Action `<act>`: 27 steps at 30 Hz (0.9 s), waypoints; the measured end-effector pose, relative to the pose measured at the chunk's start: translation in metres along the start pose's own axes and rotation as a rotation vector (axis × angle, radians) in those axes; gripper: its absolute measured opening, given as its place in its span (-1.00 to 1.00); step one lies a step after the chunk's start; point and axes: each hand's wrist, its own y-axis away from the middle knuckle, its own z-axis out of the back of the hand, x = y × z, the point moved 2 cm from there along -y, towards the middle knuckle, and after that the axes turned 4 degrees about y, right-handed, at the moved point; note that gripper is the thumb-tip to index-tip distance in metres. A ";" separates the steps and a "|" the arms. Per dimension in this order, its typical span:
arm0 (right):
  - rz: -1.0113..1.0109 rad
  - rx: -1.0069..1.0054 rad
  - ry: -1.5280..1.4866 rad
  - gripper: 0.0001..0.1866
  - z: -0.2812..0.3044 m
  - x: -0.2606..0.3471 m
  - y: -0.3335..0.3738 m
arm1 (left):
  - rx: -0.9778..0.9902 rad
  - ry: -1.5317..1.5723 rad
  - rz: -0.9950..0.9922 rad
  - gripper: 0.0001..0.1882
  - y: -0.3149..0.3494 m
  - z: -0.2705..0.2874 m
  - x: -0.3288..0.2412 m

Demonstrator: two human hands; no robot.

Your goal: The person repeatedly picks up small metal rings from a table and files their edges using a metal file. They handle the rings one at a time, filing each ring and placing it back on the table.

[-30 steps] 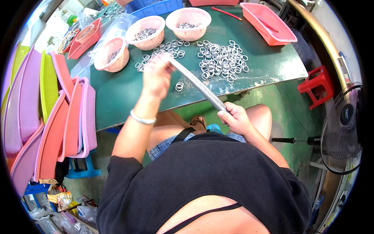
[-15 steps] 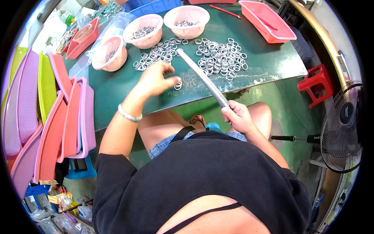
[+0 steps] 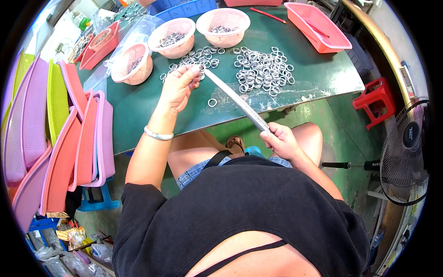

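Low in the middle of the frame, the right hand (image 3: pixel 280 140) is gripping the thick end of a silver tapering rod (image 3: pixel 237 99), which is slanting toward the upper left. Left of centre, the left hand (image 3: pixel 178 89) is pinching a small ring (image 3: pixel 201 68) just beside the rod's narrow tip; fingertips are partly hiding it. A loose ring (image 3: pixel 212 106) is lying on the green table (image 3: pixel 318 78) near that hand. Beyond, two heaps of rings (image 3: pixel 263 69) are spreading across the upper centre. Farther back, three pink baskets (image 3: pixel 182 50) are holding more metal pieces.
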 end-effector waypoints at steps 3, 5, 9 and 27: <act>-0.008 -0.006 0.017 -0.78 -0.001 0.005 0.000 | 0.091 -0.158 0.005 -0.86 0.006 -0.016 0.008; 0.002 -0.021 0.038 -0.76 -0.002 0.007 -0.003 | 0.141 -0.263 0.046 -0.84 0.021 -0.038 0.020; 0.050 -0.054 0.041 -0.78 -0.006 0.011 -0.003 | 0.134 -0.023 0.053 -0.77 0.036 -0.047 0.037; 0.070 -0.046 0.113 -0.81 -0.004 0.011 -0.001 | 0.038 0.157 -0.112 -0.88 0.023 -0.033 0.018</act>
